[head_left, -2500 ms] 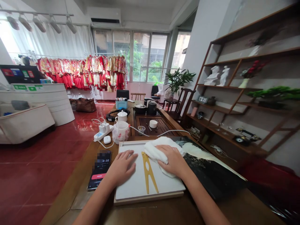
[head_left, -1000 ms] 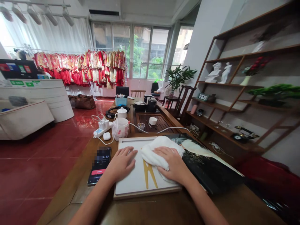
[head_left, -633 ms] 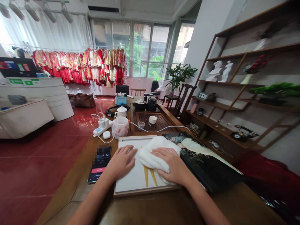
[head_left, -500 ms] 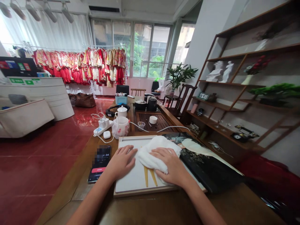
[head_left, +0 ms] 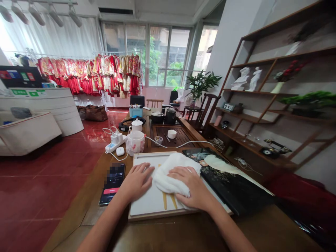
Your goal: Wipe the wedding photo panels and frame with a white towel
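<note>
My right hand (head_left: 189,185) holds a bunched white towel (head_left: 172,175) against a white board with a pale wooden frame (head_left: 141,210). Its fingers curl over the cloth, and the thumb lies along the cloth's lower edge. Two tapering yellow strips (head_left: 165,201) show below the towel; their upper part is mostly covered, and whether they are painted or solid I cannot tell. Flat on the left side of the board rests my left hand (head_left: 138,182), fingers stretched out, with nothing in it. A dark picture panel (head_left: 231,182) lies right beside the board.
A phone (head_left: 112,185) with a lit timer lies left of the board. Behind it stand a power strip (head_left: 115,142), an earbud case (head_left: 120,151) and a lidded mug (head_left: 137,126). A white cable (head_left: 183,142) crosses the table near a tea tray (head_left: 157,132). Shelves (head_left: 262,94) rise at the right.
The towel has shifted slightly under my right hand, and a bit of yellow now shows at its upper left edge. My left hand stays in place.
</note>
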